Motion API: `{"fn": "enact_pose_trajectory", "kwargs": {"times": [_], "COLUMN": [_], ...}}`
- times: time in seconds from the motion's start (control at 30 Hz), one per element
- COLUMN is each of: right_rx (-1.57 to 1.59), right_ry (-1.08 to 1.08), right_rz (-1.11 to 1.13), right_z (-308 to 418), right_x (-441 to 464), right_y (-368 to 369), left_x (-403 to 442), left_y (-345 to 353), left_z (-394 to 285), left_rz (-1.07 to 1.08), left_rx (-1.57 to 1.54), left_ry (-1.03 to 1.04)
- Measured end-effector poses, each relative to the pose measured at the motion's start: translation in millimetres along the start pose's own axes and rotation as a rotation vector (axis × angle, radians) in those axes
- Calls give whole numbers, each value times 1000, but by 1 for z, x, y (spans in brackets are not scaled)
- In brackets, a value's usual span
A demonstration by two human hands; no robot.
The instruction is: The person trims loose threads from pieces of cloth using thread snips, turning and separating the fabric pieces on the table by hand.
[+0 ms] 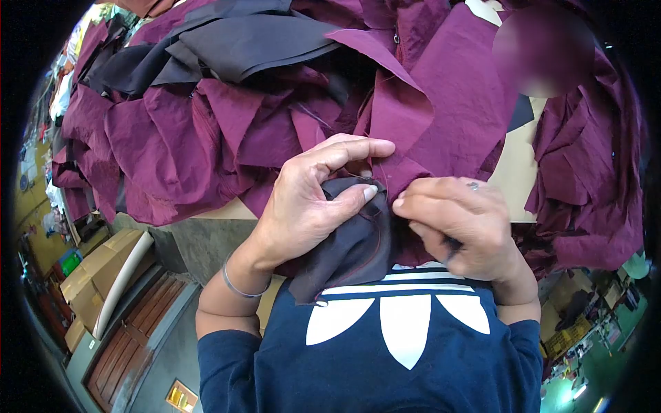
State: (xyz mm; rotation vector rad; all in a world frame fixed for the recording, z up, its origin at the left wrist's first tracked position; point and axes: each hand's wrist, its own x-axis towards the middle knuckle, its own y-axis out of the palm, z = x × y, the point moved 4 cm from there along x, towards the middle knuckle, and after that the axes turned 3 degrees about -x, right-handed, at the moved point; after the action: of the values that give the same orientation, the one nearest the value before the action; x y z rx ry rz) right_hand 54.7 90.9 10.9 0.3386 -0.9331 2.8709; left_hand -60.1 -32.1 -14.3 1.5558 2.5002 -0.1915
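My left hand (303,189) pinches a dark grey fabric piece (348,248) between thumb and fingers, its index finger stretched out over the maroon cloth. Reddish stitching runs along the dark piece, and loose threads stick out near my left thumb. Close beside it, my right hand (461,217) is closed, fingers curled together at the maroon fabric (406,175). A small dark bit shows under the curled right fingers; what it is I cannot make out. The dark piece hangs down in front of my shirt.
Heaped maroon cloth (151,151) with zippers covers much of the table (520,165). Dark grey panels (248,48) lie on top at the back left. Cardboard boxes (103,272) stand at lower left, and shelves with goods (578,330) are at lower right.
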Motion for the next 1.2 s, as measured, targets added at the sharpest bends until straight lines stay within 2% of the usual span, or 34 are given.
{"fn": "enact_pose_trajectory", "kwargs": {"times": [0.07, 0.17, 0.27, 0.37, 0.77, 0.87, 1.0, 1.13, 1.2], "right_rx": [-106, 23, -61, -91, 8, 164, 373, 117, -148], "right_ry": [26, 141, 86, 13, 96, 67, 274, 206, 139], "right_rz": [18, -64, 9, -96, -98, -60, -158, -62, -10], "right_z": [-4, -7, -8, -13, -16, -20, -12, -2, 2], "right_x": [-1, -2, -2, -3, -3, -4, -5, -6, -9], "right_y": [5, 7, 12, 13, 15, 12, -3, -8, -3], "left_x": [0, -1, 0, 0, 0, 1, 1, 2, 3], "left_y": [1, 3, 4, 4, 3, 2, 3, 6, 8], "left_z": [1, 0, 1, 2, 7, 6, 4, 5, 5], "left_rz": [2, -13, -22, -30, -29, -11, -18, -38, -44], "left_rx": [-57, -184, -205, -190, -238, -193, -216, -241, -258], "left_ry": [-37, -122, -140, -121, -116, -143, -191, -157, -147]}}
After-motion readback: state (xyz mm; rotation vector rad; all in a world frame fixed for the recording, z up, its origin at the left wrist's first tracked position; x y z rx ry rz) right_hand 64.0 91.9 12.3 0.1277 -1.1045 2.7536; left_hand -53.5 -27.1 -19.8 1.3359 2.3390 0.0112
